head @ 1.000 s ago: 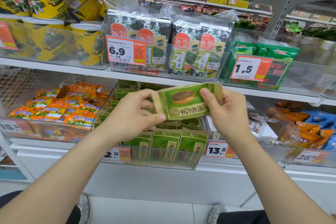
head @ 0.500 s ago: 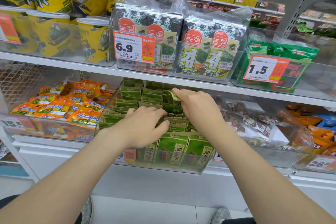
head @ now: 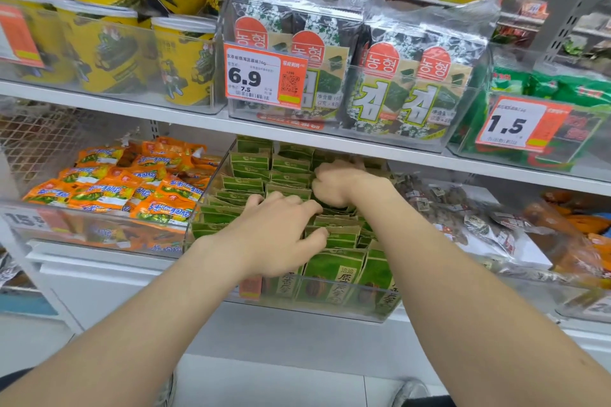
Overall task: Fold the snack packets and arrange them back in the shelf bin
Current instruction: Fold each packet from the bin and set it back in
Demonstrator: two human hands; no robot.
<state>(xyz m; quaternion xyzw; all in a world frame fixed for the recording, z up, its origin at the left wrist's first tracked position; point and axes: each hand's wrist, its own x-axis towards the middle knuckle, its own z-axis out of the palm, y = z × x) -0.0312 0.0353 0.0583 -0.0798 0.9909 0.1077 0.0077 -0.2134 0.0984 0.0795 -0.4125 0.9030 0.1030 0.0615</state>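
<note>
Our left hand rests with fingers spread on the green snack packets, which stand in rows inside the clear shelf bin. Our right hand sits deeper among the back rows with its fingers curled. We cannot tell whether it pinches a packet.

Seaweed bin tag reads 6.9; green-packet bin tag reads 1.5.
</note>
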